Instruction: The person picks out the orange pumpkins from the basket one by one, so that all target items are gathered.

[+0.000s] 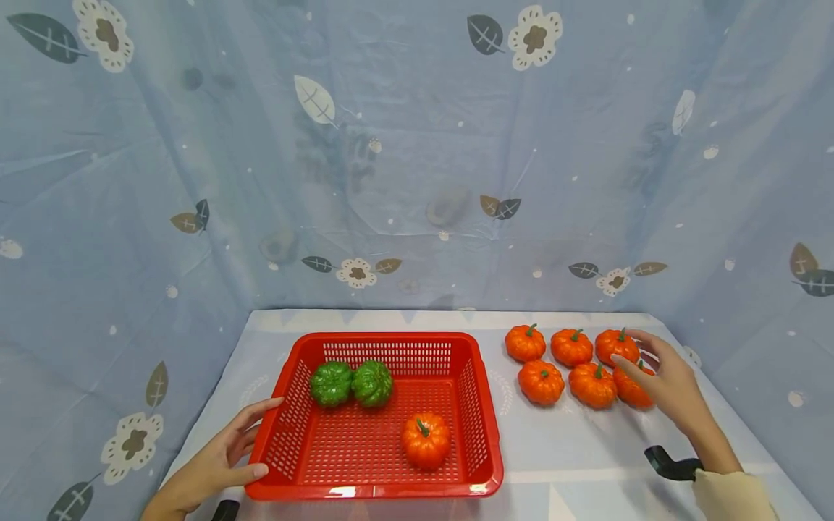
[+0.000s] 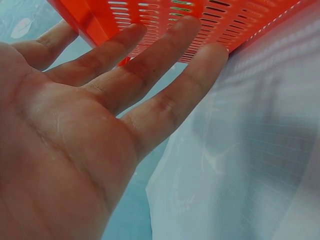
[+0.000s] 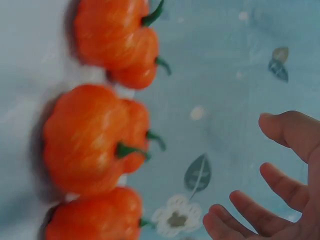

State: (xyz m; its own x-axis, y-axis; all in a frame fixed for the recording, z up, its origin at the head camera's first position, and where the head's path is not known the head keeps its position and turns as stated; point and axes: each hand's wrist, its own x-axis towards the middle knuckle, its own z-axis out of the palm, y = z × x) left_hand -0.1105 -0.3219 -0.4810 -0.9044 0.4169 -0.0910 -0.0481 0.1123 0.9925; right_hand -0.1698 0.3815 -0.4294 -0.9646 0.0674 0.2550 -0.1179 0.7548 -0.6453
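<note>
A red plastic basket (image 1: pixel 313 452) holds two green pumpkins (image 1: pixel 331 383) side by side at its back left and one orange pumpkin (image 1: pixel 426 441) toward its front right. My left hand (image 1: pixel 218 463) rests at the basket's left side, its nearly straight fingers against the slotted wall in the left wrist view and its thumb near the front corner. Over the right end of a group of small orange pumpkins (image 1: pixel 541 383), my right hand (image 1: pixel 671 380) hovers with fingers spread. In the right wrist view, a gap shows between that hand and the pumpkins (image 3: pixel 82 140).
The orange pumpkins stand in two rows on a pale patterned tablecloth (image 1: pixel 541 449), right of the basket. A blue floral curtain (image 1: pixel 404 166) closes off the back and both sides. Black wrist straps show at both wrists.
</note>
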